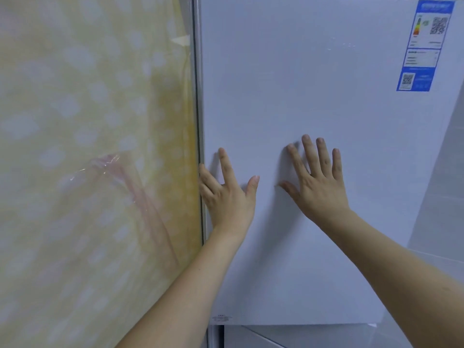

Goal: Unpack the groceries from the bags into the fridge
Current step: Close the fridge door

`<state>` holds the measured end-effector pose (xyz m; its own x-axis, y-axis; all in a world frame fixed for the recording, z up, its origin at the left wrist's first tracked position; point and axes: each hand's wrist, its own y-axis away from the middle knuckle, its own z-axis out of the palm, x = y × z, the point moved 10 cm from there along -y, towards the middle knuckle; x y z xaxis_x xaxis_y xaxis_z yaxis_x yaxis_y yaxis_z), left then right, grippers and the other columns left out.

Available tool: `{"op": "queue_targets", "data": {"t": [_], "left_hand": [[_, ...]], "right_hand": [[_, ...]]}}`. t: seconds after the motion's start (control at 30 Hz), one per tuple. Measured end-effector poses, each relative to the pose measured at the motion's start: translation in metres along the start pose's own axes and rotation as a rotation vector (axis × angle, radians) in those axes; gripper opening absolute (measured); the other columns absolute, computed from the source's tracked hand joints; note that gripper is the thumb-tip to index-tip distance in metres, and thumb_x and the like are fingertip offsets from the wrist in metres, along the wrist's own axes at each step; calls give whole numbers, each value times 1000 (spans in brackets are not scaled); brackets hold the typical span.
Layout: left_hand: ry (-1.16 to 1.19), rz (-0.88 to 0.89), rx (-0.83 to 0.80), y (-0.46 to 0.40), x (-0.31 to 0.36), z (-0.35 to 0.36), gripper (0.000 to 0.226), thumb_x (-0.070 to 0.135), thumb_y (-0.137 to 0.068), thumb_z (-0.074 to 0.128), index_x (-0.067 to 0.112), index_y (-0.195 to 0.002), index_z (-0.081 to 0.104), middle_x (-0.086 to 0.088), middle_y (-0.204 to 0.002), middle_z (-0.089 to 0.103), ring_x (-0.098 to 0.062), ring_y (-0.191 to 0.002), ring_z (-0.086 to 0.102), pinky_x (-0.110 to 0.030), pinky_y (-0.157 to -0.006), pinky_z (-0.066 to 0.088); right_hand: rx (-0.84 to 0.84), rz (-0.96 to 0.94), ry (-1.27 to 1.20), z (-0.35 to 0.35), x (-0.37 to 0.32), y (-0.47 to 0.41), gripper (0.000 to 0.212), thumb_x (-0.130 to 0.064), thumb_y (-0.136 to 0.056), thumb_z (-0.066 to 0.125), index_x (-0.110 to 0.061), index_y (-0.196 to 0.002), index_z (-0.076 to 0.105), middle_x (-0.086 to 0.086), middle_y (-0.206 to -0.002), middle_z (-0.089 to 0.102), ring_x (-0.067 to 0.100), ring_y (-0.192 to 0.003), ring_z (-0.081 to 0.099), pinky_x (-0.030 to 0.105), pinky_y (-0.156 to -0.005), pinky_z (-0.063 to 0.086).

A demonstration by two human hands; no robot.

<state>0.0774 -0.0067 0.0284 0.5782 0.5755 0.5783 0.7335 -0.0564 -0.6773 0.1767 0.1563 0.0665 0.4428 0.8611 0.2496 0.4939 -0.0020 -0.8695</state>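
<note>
At nine o'clock we see one pale yellow curtain with white blotches, with a strip of crinkled clear film on it. Just right of it runs the grey edge of the one white fridge door, which fills the view from twelve to three o'clock and sits closed. We have two hands on it. Our left hand lies flat near the door's left edge at about six o'clock, fingers straight and spread, grasping nothing. Our right hand presses flat just beside it, fingers also straight and splayed. At two o'clock sits one blue-and-white energy label bearing two QR codes and a coloured rating bar; its writing is too blurred to read.
</note>
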Motion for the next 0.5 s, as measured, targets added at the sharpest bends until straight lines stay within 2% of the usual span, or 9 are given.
{"op": "queue_targets", "data": {"t": [0.17,0.33,0.5], "left_hand": [[86,-25,-36,-28,-9,28,94,68,-89,44,28,-155,-10,-28,-157,-3,-47,-143,6,-52,-118,13],[138,-33,-48,-57,-20,60,97,73,-85,46,33,-155,-8,-24,-159,-3,-42,-145,5,-51,-118,15],[232,-39,-42,-85,-27,88,103,74,-78,56,33,-156,3,-26,-157,6,-40,-145,9,-51,-118,17]], "right_hand": [[48,3,1,30,7,-12,66,-53,-100,24,-18,-156,18,7,-163,11,29,-150,9,51,-120,6],[118,-60,33,57,13,-26,62,-51,-102,25,-18,-154,25,7,-162,16,31,-149,12,52,-120,11],[120,-50,42,80,13,-37,61,-47,-102,32,-17,-155,24,7,-162,16,33,-149,12,53,-120,6]]}}
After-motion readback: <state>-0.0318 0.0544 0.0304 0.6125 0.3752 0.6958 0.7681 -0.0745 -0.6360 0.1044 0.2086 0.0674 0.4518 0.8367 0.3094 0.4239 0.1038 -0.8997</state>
